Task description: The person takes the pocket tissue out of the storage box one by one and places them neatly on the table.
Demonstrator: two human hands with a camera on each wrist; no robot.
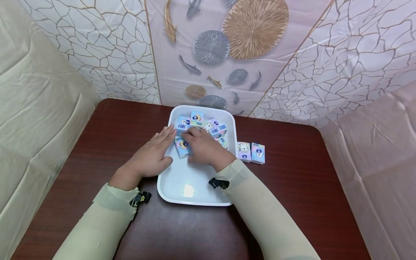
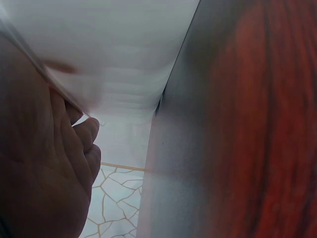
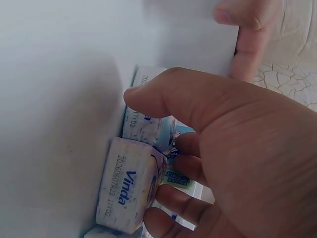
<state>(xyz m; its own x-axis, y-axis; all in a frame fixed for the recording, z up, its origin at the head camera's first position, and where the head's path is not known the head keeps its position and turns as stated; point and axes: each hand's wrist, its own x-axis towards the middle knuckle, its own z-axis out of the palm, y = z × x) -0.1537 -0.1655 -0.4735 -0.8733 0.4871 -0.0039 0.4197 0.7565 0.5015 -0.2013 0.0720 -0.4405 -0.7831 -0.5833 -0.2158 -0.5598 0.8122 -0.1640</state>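
Observation:
Small tissue packs (image 1: 196, 117) in blue, lilac and white lie clustered in the far half of a white tray (image 1: 191, 106). My right hand (image 1: 206, 148) is over them, its curled fingers and thumb about a tissue pack (image 3: 141, 126). Beside it in the right wrist view stands another pack marked Vinda (image 3: 126, 186). A blue pack (image 1: 183, 148) shows left of the right hand in the head view. My left hand (image 1: 152, 153) rests along the tray's left rim with straight fingers, holding no pack. Part of its palm (image 2: 39, 148) fills the left wrist view's left side.
Two more tissue packs (image 1: 251, 152) stand on the dark red wooden table (image 1: 286, 187), just right of the tray. A patterned cloth (image 1: 211, 83) hangs behind the table's far edge, with plain beige cloth (image 1: 380, 151) at both sides.

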